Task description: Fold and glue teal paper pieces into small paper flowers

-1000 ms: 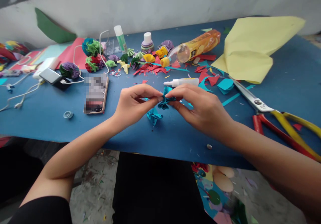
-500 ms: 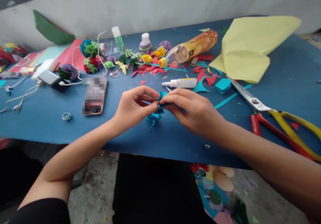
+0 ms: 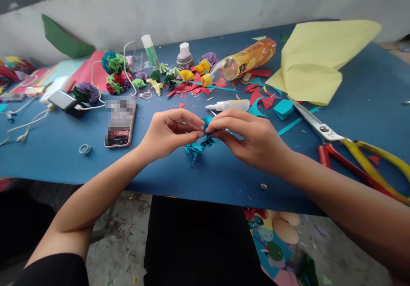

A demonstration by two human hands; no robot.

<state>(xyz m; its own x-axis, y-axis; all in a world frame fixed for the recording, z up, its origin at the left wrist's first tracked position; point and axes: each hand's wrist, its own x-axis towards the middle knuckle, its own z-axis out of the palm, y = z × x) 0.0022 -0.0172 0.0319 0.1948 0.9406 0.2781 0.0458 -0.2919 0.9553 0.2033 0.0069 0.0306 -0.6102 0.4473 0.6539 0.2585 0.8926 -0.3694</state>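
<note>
Between my hands is a ruffled strip of blue paper, its gathered folds hanging down to the lower left. My left hand pinches its upper edge between thumb and fingertips. From the other side my right hand closes its thumb and fingers on the same paper, and the fingertips of both hands nearly meet. Just behind my right hand lies a white glue bottle on its side. A thin pointed piece beside the bottle is partly hidden by my fingers.
Large scissors with red and yellow handles lie at right, below yellow paper. Behind are paper scraps, an orange-labelled bottle and a glue stick. A phone and a small grey cap lie left.
My fingers have shifted slightly on the blue paper, and more of its ruffled folds show below them. The view has moved a little; the other things stay in place.
</note>
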